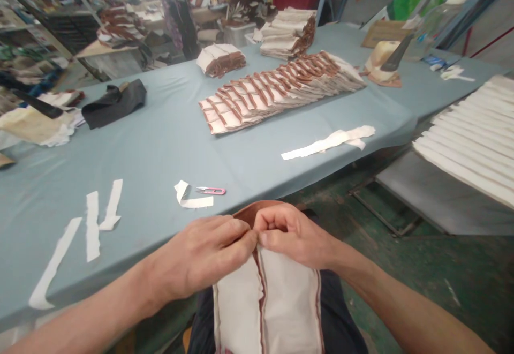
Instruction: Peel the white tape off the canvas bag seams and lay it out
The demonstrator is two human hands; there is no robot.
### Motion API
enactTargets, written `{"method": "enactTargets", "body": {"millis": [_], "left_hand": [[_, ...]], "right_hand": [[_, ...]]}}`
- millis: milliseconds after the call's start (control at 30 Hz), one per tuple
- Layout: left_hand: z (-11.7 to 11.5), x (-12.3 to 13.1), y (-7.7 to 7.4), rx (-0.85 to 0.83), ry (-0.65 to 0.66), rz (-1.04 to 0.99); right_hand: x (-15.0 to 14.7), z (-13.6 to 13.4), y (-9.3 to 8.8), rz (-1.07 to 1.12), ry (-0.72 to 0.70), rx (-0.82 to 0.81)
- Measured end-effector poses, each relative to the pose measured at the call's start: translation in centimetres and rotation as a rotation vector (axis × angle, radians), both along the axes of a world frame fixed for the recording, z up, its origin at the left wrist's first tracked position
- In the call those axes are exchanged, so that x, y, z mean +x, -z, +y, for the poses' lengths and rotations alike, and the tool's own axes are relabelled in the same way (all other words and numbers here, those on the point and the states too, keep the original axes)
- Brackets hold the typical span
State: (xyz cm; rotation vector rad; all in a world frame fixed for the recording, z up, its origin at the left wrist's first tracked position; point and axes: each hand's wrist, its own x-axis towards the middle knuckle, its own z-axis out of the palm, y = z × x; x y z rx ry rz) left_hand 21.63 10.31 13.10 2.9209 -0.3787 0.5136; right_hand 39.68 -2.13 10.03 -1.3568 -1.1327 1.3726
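- Left hand (209, 247) pinches the far end of the seam (262, 295) on a cream-and-brown sewn panel (289, 300) across the lap (341, 311)
- Right hand (299, 236) pinches just beside it; handling seems underway, what remains unclear
- Blue-covered table (148, 156): white fabric strips (92, 225), pink thread snips (217, 191), overlapped similar panels (277, 91)
- Green workshop floor (385, 290)
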Motion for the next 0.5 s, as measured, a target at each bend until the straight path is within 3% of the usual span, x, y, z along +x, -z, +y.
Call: {"method": "enactTargets", "body": {"millis": [100,233,333,500], "left_hand": [[-0.7,-0.4,0.5,-0.256,-0.139,-0.025],[-1.2,-0.6,-0.2,-0.475,-0.258,0.059],[-0.7,-0.7,-0.9,-0.549,-0.268,0.201],[0.5,-1.0,-1.0,-0.513,-0.147,0.319]], "right_hand": [[-0.3,-0.3,-0.4,-0.073,0.0,0.079],[-0.5,-0.7,-1.1,-0.265,0.035,0.279],[-0.7,-0.8,-1.1,-0.406,0.059,0.413],[-1.3,-0.8,-0.9,-0.582,0.079,0.504]]}}
